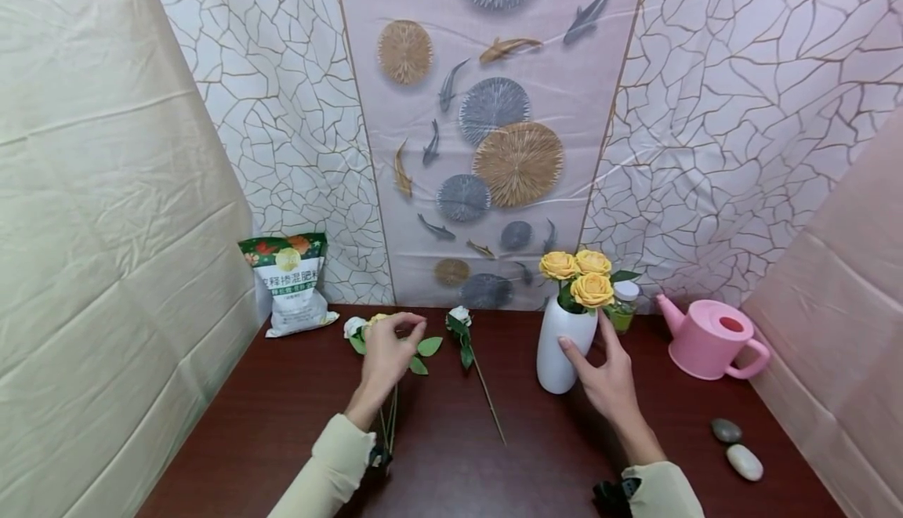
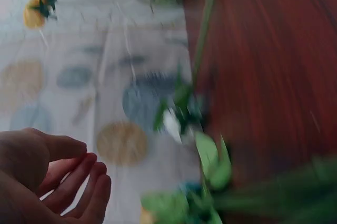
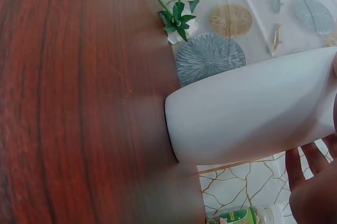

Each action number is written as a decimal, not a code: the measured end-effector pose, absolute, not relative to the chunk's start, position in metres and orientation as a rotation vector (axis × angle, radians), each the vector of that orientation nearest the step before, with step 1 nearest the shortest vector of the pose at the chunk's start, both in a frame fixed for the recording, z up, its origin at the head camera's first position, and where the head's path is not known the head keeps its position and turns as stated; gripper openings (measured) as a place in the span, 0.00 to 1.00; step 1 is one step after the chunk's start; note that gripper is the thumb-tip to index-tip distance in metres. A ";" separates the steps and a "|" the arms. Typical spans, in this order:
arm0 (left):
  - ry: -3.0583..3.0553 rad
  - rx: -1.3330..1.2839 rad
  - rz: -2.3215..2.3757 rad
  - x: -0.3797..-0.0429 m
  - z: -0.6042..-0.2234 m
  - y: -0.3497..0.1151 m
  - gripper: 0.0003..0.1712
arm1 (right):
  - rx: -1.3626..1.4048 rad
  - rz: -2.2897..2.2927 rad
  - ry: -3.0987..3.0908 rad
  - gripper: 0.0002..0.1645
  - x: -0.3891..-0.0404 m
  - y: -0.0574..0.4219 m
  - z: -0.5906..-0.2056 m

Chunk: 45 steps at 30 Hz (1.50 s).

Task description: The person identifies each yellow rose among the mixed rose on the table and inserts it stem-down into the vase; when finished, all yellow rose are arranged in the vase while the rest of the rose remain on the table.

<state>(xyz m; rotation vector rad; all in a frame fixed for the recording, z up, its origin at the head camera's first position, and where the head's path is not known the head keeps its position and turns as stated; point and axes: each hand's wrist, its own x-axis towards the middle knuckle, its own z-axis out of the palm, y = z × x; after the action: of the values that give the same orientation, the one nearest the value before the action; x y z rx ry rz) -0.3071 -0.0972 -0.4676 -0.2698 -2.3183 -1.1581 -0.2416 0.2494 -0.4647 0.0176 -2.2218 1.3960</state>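
A white vase (image 1: pixel 559 349) stands upright on the table with three yellow roses (image 1: pixel 591 289) in its mouth. My right hand (image 1: pixel 608 377) holds the vase from the right, thumb on its front and fingers round its side; in the right wrist view the fingers (image 3: pixel 310 163) lie along the vase (image 3: pixel 253 110). My left hand (image 1: pixel 386 349), fingers loosely bent and holding nothing, hovers over several loose flowers with green leaves (image 1: pixel 429 347). A white flower (image 1: pixel 355 327) shows beside it, while the rest is partly hidden. Between the hands lies a single white rose (image 1: pixel 460 316) with its stem toward me.
A fertilizer bag (image 1: pixel 292 291) stands at the back left. Behind the vase is a small jar with a white lid (image 1: pixel 624 306). A pink watering can (image 1: pixel 708 339) sits at the right, with a grey stone (image 1: pixel 726 430) and a white stone (image 1: pixel 745 462) in front.
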 end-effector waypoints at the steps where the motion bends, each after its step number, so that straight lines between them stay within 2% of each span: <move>1: -2.325 -0.233 -1.139 -0.307 -0.470 -0.106 0.06 | 0.019 1.400 -2.220 0.52 -0.244 0.251 -0.468; 6: -2.417 -0.119 -1.126 -0.302 -0.482 -0.141 0.06 | 0.008 1.377 -2.217 0.52 -0.257 0.258 -0.486; 11: -2.561 -0.096 -1.190 -0.293 -0.497 -0.155 0.03 | 0.004 1.353 -2.221 0.52 -0.259 0.262 -0.492; 16: -2.604 -0.119 -1.170 -0.289 -0.503 -0.159 0.04 | 0.001 1.361 -2.221 0.52 -0.260 0.262 -0.494; 21: -2.565 -0.131 -1.096 -0.284 -0.499 -0.162 0.10 | 0.002 1.371 -2.220 0.53 -0.259 0.259 -0.493; 25: -2.609 -0.111 -1.131 -0.283 -0.499 -0.164 0.13 | 0.015 1.391 -2.214 0.53 -0.251 0.253 -0.479; 32: -2.813 -0.065 -1.161 -0.282 -0.506 -0.159 0.12 | 0.025 1.374 -2.235 0.51 -0.238 0.246 -0.458; 45: -2.830 -0.042 -1.338 -0.284 -0.507 -0.153 0.07 | 0.029 1.369 -2.213 0.52 -0.260 0.262 -0.493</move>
<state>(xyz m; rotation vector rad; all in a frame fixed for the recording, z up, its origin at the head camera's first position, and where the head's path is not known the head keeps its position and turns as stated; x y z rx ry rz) -0.2836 -0.1532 -0.5071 -0.0421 -2.8298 -1.3376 -0.2602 0.2620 -0.4926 0.0287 -2.2126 1.3688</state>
